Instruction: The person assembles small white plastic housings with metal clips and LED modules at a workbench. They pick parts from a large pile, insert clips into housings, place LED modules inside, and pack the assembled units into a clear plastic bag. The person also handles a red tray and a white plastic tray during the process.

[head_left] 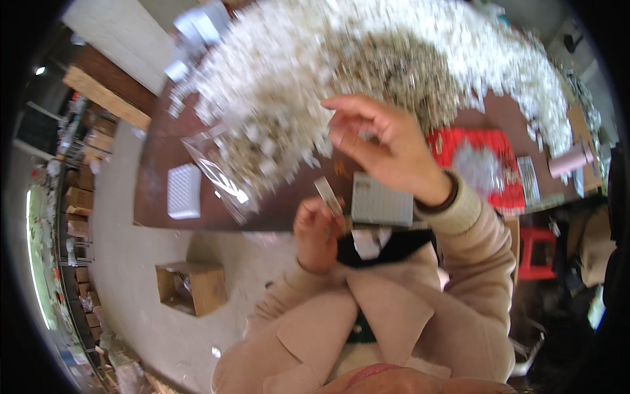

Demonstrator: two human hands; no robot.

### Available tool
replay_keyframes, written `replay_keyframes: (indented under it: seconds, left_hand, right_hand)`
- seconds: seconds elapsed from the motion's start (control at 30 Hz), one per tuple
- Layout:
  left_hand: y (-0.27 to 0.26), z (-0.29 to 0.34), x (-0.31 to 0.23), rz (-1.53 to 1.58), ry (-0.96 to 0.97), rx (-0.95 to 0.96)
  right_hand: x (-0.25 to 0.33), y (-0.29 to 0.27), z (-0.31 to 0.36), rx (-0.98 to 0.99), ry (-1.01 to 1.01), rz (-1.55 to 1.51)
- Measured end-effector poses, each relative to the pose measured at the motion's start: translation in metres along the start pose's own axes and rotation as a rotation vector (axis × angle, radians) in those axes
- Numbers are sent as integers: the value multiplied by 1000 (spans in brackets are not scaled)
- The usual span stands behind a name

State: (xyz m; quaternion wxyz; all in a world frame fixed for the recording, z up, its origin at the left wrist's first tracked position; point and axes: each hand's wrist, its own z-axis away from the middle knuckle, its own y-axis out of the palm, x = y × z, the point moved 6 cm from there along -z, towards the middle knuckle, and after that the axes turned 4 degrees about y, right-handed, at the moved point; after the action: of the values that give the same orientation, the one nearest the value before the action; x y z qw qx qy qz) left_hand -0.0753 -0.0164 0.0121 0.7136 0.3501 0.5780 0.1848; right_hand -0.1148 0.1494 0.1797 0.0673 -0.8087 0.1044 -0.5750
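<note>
Near the table's front edge, my left hand (317, 235) is closed on a small flat rectangular piece (327, 195), pale and greyish, that sticks up from between thumb and fingers. Farther up, over the table, my right hand (387, 141) is open, thumb and fingers apart, with nothing visible between them. Below its wrist lies a pale grey rectangular tray with a grid-like surface (382, 199). Beyond the fingers spreads a large heap of small white pieces (275, 72). A brownish heap of small clear-looking parts (394, 69) sits within it. Motion blurs the details.
On the left, a clear plastic bag (239, 157) of small parts lies beside a white gridded block (184, 191). A red sheet (515, 174) carries a clear bag at right, near a pink cylinder (571, 160). An open cardboard box (191, 289) and red stool (538, 253) stand on the floor.
</note>
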Motion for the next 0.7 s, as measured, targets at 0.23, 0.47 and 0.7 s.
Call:
replay_keyframes:
  seconds: [0.23,0.47,0.7]
  left_hand:
    - [-10,1,5,-46,-56,-50]
    - [-8,-7,14,-17,-51,30]
    - [-16,-5,12,16,-76,-34]
  right_hand:
    - [-78,-61,118,-256,355,381]
    - [-98,-28,148,-234,276,560]
    - [-118,19,102,-138,128,928]
